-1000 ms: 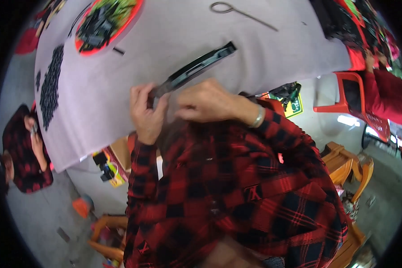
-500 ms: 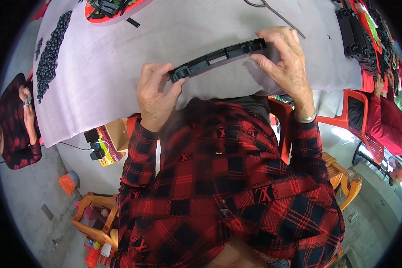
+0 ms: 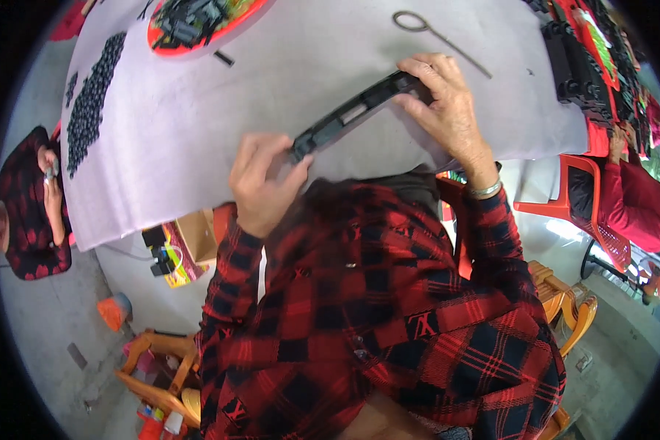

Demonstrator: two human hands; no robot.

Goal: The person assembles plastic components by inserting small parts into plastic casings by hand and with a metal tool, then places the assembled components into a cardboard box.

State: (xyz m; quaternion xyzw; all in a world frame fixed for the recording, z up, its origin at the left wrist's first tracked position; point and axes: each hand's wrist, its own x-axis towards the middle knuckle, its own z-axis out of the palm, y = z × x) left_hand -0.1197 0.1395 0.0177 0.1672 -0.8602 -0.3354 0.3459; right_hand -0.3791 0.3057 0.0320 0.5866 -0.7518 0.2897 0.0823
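Note:
A long black plastic strip-like part (image 3: 356,111) with a recessed, ribbed face is held above the table, slanting up to the right. My right hand (image 3: 447,106) grips its upper right end between thumb and fingers. At the lower left end, my left hand (image 3: 265,180) pinches the part between thumb and fingers; this hand is smeared by motion. Beyond the part lies a thin metal rod with a ring at one end (image 3: 447,42). A short black piece (image 3: 224,58) lies on the cloth at the far left.
The table has a pale cloth (image 3: 198,154). A red tray (image 3: 170,51) of black pieces stands far left, beside a heap of small black round pieces (image 3: 95,103). Black parts (image 3: 576,73) are stacked at right. Two people sit nearby, left and right, by a red chair (image 3: 565,191).
The black part has tilted more steeply, its left end lower and shifted right. My right hand has moved a little left, my left hand slightly down. The table view has shifted slightly.

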